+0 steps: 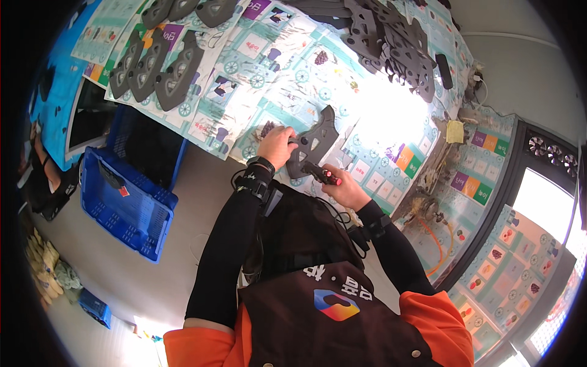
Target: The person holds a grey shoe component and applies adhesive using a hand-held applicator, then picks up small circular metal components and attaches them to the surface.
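A dark grey curved plastic part (319,136) with cut-out openings lies at the near edge of the table. My left hand (276,148) pinches its left side between thumb and fingers. In my right hand (347,189) is a short black hand tool with red parts (324,175), its front end against the lower end of the grey part. The tool's exact kind cannot be made out, and the fingers partly cover it. Both hands are close together, in front of my dark apron.
Similar grey parts (178,76) lie in rows at the far left of the sheet-covered table (244,92). More are heaped (391,46) at the far right. A blue crate (125,205) stands at left, near another person's arm (49,160). Cables and hoses (431,229) hang at right.
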### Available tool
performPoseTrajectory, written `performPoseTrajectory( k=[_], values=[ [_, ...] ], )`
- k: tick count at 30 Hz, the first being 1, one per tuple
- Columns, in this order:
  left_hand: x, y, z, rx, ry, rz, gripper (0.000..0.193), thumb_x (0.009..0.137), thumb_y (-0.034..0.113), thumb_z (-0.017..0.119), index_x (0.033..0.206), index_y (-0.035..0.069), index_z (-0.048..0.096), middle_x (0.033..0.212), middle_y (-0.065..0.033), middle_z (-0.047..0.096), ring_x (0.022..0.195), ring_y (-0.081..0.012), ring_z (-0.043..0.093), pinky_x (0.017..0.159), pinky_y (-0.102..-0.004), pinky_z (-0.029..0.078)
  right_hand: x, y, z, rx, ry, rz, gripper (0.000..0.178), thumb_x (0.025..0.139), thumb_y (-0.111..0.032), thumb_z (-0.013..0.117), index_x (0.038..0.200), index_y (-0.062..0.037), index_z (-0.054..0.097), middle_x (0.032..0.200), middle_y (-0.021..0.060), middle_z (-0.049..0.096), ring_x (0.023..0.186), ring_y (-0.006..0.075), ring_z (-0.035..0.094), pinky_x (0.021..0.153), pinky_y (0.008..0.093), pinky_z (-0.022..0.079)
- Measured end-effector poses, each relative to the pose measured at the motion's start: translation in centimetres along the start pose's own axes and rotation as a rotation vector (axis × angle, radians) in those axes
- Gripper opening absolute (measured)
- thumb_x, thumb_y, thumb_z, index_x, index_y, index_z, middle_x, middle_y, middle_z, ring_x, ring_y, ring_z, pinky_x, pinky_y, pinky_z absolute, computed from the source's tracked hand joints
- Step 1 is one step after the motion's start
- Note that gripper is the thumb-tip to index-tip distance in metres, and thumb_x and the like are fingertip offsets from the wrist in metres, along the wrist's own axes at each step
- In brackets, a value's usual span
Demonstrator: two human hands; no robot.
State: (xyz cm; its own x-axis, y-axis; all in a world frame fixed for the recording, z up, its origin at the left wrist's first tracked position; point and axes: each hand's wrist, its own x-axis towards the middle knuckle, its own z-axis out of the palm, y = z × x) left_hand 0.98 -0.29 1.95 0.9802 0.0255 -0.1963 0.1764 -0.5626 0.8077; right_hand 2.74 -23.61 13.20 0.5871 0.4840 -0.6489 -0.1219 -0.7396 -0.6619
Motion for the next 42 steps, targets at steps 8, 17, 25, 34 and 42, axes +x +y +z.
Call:
performPoseTrajectory(
  k=[8, 17, 25, 34, 42],
  values=[
    [0.0, -0.3, 0.1, -0.007, 0.003, 0.019, 0.028, 0.084, 0.015, 0.08, 0.102, 0.006, 0.061, 0.099, -0.0097, 0.067, 0.101, -0.0335, 0.064, 0.086, -0.0439, 0.051, 0.1, 0.4, 0.1, 0.015, 0.005, 0.018, 0.039, 0.079, -0.006, 0.066, 0.117, 0.0018, 0.061, 0.083, 0.0123, 0.067, 0.072, 0.0207, 0.064, 0.071, 0.0356, 0.052],
    [0.2, -0.2, 0.0, -0.023, -0.007, 0.019, 0.028, 0.083, 0.014, 0.08, 0.102, 0.006, 0.061, 0.099, -0.0099, 0.068, 0.1, -0.0339, 0.065, 0.085, -0.0443, 0.051, 0.1, 1.3, -0.3, 0.153, 0.062, 0.108, 0.048, 0.076, -0.009, 0.066, 0.122, 0.001, 0.061, 0.088, 0.023, 0.066, 0.084, 0.0396, 0.065, 0.08, 0.0421, 0.051],
    [0.3, -0.1, 0.0, -0.032, -0.019, 0.009, 0.028, 0.083, 0.013, 0.08, 0.102, 0.005, 0.061, 0.099, -0.0103, 0.068, 0.101, -0.0345, 0.065, 0.086, -0.0447, 0.051, 0.4, 2.6, -1.1, 0.165, 0.089, 0.14, 0.052, 0.076, -0.011, 0.068, 0.125, 0.0013, 0.059, 0.089, 0.0226, 0.066, 0.084, 0.038, 0.066, 0.08, 0.0416, 0.052],
    [0.3, -0.3, 0.1, -0.01, -0.012, 0.024, 0.027, 0.083, 0.013, 0.08, 0.102, 0.006, 0.061, 0.099, -0.01, 0.068, 0.1, -0.034, 0.065, 0.085, -0.0443, 0.052, 0.8, 3.5, -1.9, 0.23, 0.114, 0.177, 0.049, 0.077, -0.012, 0.068, 0.124, -0.0004, 0.061, 0.083, 0.0115, 0.067, 0.074, 0.0202, 0.067, 0.071, 0.0362, 0.053],
    [0.3, -0.2, 0.2, -0.02, -0.007, -0.001, 0.026, 0.083, 0.012, 0.08, 0.101, 0.005, 0.062, 0.096, -0.0111, 0.068, 0.097, -0.0348, 0.065, 0.082, -0.0445, 0.052, 0.8, 3.0, -2.6, 0.254, 0.194, 0.163, 0.04, 0.078, -0.009, 0.066, 0.116, 0.0019, 0.061, 0.077, 0.0094, 0.064, 0.069, 0.0183, 0.064, 0.068, 0.0338, 0.051]
  ],
)
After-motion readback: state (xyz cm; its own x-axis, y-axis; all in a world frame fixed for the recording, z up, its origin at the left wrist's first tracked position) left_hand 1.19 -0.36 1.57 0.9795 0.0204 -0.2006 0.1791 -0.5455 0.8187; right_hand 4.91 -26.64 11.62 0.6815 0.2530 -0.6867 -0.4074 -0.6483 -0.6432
